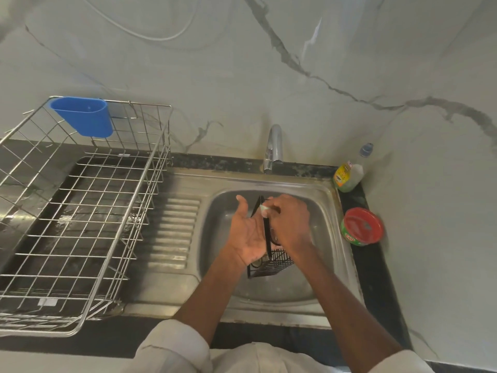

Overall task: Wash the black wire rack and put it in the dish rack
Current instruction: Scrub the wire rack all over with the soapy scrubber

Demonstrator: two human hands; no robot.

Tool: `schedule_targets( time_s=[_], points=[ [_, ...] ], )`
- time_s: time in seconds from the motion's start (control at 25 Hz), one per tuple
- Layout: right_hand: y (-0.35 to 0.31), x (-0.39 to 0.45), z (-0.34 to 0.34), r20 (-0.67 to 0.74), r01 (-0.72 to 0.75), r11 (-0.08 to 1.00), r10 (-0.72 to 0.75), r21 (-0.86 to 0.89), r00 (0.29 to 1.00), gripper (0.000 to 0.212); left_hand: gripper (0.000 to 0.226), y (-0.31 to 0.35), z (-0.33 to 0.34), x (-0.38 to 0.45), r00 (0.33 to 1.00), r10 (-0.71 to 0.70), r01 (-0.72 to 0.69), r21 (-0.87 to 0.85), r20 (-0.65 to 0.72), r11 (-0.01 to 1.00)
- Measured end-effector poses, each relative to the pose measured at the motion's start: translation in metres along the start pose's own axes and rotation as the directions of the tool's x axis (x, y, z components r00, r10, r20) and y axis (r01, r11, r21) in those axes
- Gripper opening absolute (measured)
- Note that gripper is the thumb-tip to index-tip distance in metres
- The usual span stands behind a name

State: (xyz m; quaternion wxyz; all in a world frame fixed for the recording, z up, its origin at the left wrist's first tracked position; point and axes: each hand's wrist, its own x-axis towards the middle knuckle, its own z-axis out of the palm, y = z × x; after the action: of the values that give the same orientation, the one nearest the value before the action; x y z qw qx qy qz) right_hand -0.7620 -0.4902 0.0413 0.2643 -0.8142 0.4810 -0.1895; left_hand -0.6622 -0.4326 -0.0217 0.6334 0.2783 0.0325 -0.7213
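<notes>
The black wire rack (271, 262) stands on end over the steel sink basin (320, 265), its flat back plate upright between my hands. My left hand (247, 232) supports the back plate from the left with the palm up and fingers spread. My right hand (290, 222) is on the rack's right side, its fingers pinching a small pale scrubbing piece (265, 209) against the top edge. The silver dish rack (80, 211) sits on the drainboard at the left with a blue cutlery cup (83, 115) hooked on its back rim.
The tap (273, 146) rises behind the basin; no running water is visible. A dish soap bottle (347, 175) and a red-lidded green tub (361, 226) stand on the dark counter strip at the right. Marble wall surrounds the sink.
</notes>
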Motion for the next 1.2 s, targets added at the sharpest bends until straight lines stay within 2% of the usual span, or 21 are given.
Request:
schedule_targets(
  time_s=[0.08,0.12,0.24,0.36,0.48,0.6,0.76,0.88,0.92,1.0,1.04,1.12,1.2],
  points=[
    [0.002,-0.006,-0.002,0.141,0.073,0.989,-0.055,-0.126,0.989,0.026,0.088,0.006,0.001,0.0,0.999,0.018,-0.018,-0.008,-0.029,1.0],
    [-0.001,-0.006,-0.003,0.163,0.089,0.986,-0.065,-0.144,0.985,0.028,0.088,0.007,0.003,0.0,0.999,0.023,-0.022,0.003,-0.042,1.0],
    [-0.009,0.008,-0.003,0.026,0.022,0.993,-0.02,-0.114,0.999,0.03,0.097,0.002,0.012,-0.003,0.998,0.007,-0.005,0.034,-0.056,0.999],
    [-0.003,-0.007,0.0,0.129,0.149,0.981,-0.132,-0.128,0.983,0.026,0.092,0.003,0.007,-0.002,0.995,0.058,-0.06,-0.015,-0.082,0.998],
    [0.011,-0.033,0.004,0.06,0.154,0.986,-0.15,-0.064,0.987,0.029,0.09,0.005,0.006,0.0,0.992,0.091,-0.095,-0.04,-0.09,0.995],
    [0.009,-0.042,0.012,0.093,0.206,0.975,-0.199,-0.082,0.976,0.033,0.088,0.004,0.01,0.002,0.99,0.087,-0.091,-0.036,-0.111,0.995],
    [-0.011,-0.007,0.001,-0.068,0.056,0.998,-0.056,0.005,0.996,0.032,0.088,0.005,0.016,0.0,0.987,0.129,-0.13,-0.004,-0.096,0.992],
    [-0.014,0.004,0.0,0.083,0.18,0.977,-0.171,-0.116,0.982,0.031,0.089,0.005,0.016,-0.002,0.986,0.136,-0.136,0.004,-0.094,0.991],
    [-0.009,0.006,0.001,0.077,0.188,0.971,-0.179,-0.146,0.981,0.032,0.091,0.006,0.017,-0.002,0.985,0.145,-0.143,0.023,-0.095,0.989],
    [-0.004,0.015,-0.003,-0.089,0.04,0.991,-0.051,-0.127,0.995,0.032,0.095,0.003,0.02,-0.003,0.986,0.138,-0.131,0.071,-0.093,0.989],
    [-0.005,0.022,-0.004,-0.126,0.003,0.994,-0.017,-0.113,0.992,0.033,0.098,0.001,0.023,-0.003,0.987,0.126,-0.117,0.094,-0.097,0.989],
    [-0.009,0.026,-0.003,-0.071,0.042,0.991,-0.051,-0.128,0.996,0.034,0.099,-0.002,0.025,-0.001,0.989,0.116,-0.107,0.094,-0.093,0.99],
    [-0.005,0.029,-0.004,-0.112,-0.031,0.995,0.02,-0.099,0.994,0.032,0.096,0.001,0.024,0.0,0.987,0.137,-0.13,0.08,-0.081,0.988]
  ],
)
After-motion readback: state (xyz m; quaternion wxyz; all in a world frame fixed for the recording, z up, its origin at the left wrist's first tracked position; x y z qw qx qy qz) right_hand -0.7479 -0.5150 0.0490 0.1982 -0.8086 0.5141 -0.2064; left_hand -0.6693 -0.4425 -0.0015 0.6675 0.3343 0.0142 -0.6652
